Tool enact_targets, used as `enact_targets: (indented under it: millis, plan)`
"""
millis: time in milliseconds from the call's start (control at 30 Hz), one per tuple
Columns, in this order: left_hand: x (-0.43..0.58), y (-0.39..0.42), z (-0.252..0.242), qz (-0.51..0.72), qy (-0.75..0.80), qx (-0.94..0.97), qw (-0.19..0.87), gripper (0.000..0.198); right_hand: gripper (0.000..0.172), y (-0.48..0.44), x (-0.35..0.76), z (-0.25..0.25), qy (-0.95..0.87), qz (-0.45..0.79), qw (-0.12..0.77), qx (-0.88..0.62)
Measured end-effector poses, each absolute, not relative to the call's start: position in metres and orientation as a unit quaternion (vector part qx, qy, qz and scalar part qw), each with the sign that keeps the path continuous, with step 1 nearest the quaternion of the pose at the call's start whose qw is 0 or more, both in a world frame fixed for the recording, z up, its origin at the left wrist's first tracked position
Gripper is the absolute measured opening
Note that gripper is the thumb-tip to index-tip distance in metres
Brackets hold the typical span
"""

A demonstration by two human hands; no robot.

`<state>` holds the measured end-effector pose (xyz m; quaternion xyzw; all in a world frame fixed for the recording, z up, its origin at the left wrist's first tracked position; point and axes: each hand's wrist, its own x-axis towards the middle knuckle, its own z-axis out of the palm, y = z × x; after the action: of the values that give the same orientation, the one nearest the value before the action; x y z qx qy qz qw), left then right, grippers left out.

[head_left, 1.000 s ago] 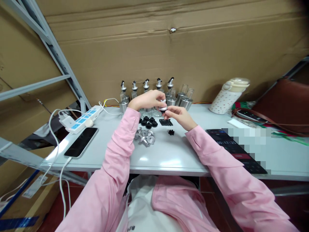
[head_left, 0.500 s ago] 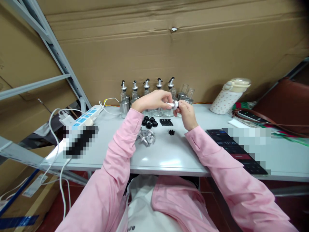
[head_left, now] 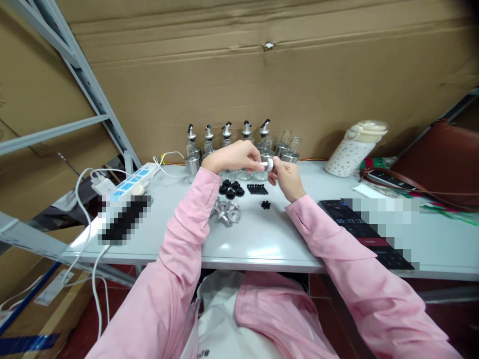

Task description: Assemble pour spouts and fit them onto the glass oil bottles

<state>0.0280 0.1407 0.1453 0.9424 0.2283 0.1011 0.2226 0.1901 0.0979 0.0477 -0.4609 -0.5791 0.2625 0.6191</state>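
Note:
A silver pourer spout [head_left: 269, 165] with a narrow stem and a round flange is held above the table. My left hand [head_left: 239, 156] pinches its stem from the left. On the flange side, my right hand [head_left: 287, 176] is closed, thumb and fingers against the end; what lies under those fingertips is hidden. Below the hands are black ribbed stoppers [head_left: 231, 189], a row of small black pins [head_left: 258, 189] and a little cluster of black caps [head_left: 265, 204]. Several loose silver spouts [head_left: 227, 213] lie in a pile nearer the front edge.
Glass bottles [head_left: 192, 162] with metal sleeves line the back, several topped with pourers; two uncapped bottles [head_left: 290, 155] stand at their right. A power strip [head_left: 133, 180] with cables lies left. A dotted flask [head_left: 348, 149], a phone or tablet [head_left: 368, 239] and a brown bag [head_left: 441, 164] are right.
Both hands have shifted very slightly left and down with the spout. The black bit earlier visible at my right fingertips is now covered. The parts on the table have not moved.

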Motion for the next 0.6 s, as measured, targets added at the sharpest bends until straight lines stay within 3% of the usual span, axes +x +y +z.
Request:
enact_targets:
  millis: [200, 367, 600]
  plan:
    - [0.031, 0.136, 0.146, 0.107, 0.243, 0.939, 0.218, 0.039, 0.061, 0.099, 0.19, 0.049, -0.564, 0.275, 0.623, -0.466]
    - [0.036, 0.14, 0.141, 0.127, 0.246, 0.934, 0.224, 0.036, 0.061, 0.098, 0.187, 0.052, -0.549, 0.246, 0.65, -0.464]
    - [0.033, 0.155, 0.137, 0.156, 0.206, 0.912, 0.317, 0.032, 0.058, 0.096, 0.178, 0.054, -0.518, 0.216, 0.688, -0.46]
